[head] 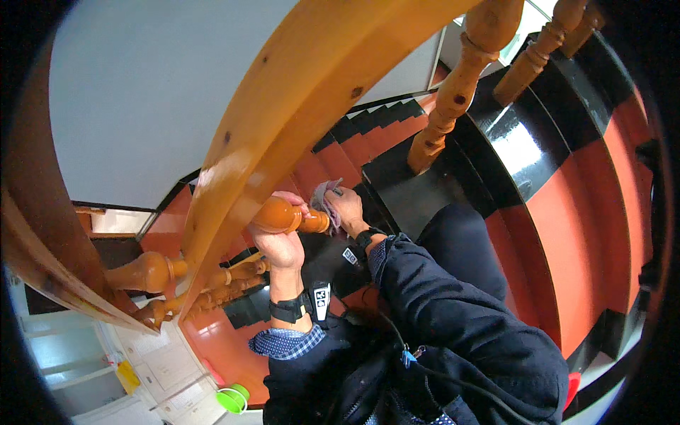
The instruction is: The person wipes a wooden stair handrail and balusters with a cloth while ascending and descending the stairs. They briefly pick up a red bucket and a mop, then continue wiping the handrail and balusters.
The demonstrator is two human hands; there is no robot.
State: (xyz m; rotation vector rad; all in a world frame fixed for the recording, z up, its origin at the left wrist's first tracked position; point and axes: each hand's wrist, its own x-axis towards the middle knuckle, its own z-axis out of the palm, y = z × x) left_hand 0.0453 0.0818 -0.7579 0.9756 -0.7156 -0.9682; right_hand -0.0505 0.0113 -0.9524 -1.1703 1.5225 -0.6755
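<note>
Below the curved wooden handrail, my left hand is wrapped around the rounded upper part of a turned wooden baluster. My right hand holds a crumpled greyish cloth against the narrower, ringed part of that baluster. The two hands are close together but apart. Black bands circle both wrists. The baluster's lower end is hidden behind the cloth and my right hand.
More turned balusters stand along the staircase. Red and black glossy steps curve around the right side, and further steps descend beyond the rail. A green bucket stands on the floor at the lower left.
</note>
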